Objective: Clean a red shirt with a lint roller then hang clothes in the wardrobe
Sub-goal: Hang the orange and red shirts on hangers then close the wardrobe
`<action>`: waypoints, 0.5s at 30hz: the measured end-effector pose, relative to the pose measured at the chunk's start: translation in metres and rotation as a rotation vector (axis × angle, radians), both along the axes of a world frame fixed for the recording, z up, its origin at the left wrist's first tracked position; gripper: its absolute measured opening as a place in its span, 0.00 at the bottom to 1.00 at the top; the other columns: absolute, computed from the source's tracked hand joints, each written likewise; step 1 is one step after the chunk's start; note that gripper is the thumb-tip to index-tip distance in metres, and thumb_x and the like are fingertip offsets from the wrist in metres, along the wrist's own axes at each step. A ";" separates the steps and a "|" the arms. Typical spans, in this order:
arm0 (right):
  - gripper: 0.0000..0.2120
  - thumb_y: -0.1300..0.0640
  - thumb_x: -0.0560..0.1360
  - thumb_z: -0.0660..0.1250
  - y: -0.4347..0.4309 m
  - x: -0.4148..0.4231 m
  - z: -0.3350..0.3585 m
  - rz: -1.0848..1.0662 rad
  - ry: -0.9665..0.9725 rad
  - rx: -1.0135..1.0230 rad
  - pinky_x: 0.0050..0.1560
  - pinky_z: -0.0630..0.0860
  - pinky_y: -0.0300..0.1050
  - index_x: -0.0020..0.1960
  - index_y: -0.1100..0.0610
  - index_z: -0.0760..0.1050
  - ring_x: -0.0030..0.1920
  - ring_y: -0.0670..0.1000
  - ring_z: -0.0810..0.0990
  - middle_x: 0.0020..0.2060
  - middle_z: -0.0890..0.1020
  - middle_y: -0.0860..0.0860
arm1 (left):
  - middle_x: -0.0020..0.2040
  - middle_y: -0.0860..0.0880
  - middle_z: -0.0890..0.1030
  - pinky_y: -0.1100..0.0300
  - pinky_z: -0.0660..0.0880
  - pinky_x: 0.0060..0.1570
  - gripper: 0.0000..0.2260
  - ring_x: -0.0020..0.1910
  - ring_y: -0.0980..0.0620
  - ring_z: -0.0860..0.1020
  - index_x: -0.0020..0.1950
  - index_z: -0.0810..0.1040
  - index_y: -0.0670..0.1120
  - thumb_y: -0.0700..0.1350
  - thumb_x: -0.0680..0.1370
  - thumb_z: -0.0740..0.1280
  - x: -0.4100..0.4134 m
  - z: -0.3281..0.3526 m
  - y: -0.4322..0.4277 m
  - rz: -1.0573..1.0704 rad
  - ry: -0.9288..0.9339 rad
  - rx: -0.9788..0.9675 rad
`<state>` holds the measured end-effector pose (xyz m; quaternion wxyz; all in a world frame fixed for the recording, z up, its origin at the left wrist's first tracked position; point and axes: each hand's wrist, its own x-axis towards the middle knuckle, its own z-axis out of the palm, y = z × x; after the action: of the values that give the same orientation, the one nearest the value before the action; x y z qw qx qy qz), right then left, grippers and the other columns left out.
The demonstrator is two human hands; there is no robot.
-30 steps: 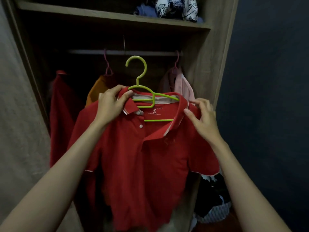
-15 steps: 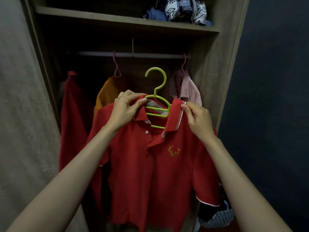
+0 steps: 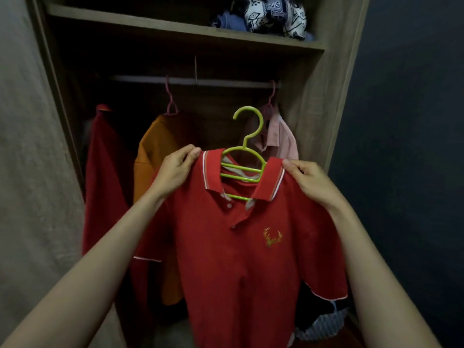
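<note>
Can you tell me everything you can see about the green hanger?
The green hanger is lime green and looks like smooth plastic. It has a curved hook on top, open to the left, and several thin bars below. It stands upright inside the collar of the red shirt, carrying it. Its hook is free, below the wardrobe rail, not hung yet. The left hand and right hand grip the shirt's collar ends.

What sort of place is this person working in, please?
Probably a bedroom at home, in front of an open wooden wardrobe: an orange shirt and a pink shirt hang from its rail, bundled clothes lie on the shelf above, and a red polo shirt on a green hanger is held up.
</note>
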<state>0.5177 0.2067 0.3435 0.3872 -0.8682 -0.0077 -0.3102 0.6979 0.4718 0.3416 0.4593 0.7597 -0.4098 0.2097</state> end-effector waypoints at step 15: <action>0.07 0.59 0.76 0.65 -0.038 -0.073 -0.004 0.064 -0.055 0.346 0.44 0.76 0.31 0.49 0.57 0.81 0.43 0.43 0.82 0.40 0.85 0.47 | 0.48 0.50 0.78 0.69 0.69 0.49 0.08 0.47 0.57 0.76 0.53 0.80 0.49 0.49 0.81 0.63 0.007 0.020 -0.021 -0.031 -0.010 0.098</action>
<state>0.4447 0.1690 0.3393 0.5402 -0.7792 0.0078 -0.3179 0.7049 0.4510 0.3617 0.4228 0.7737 -0.4336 0.1860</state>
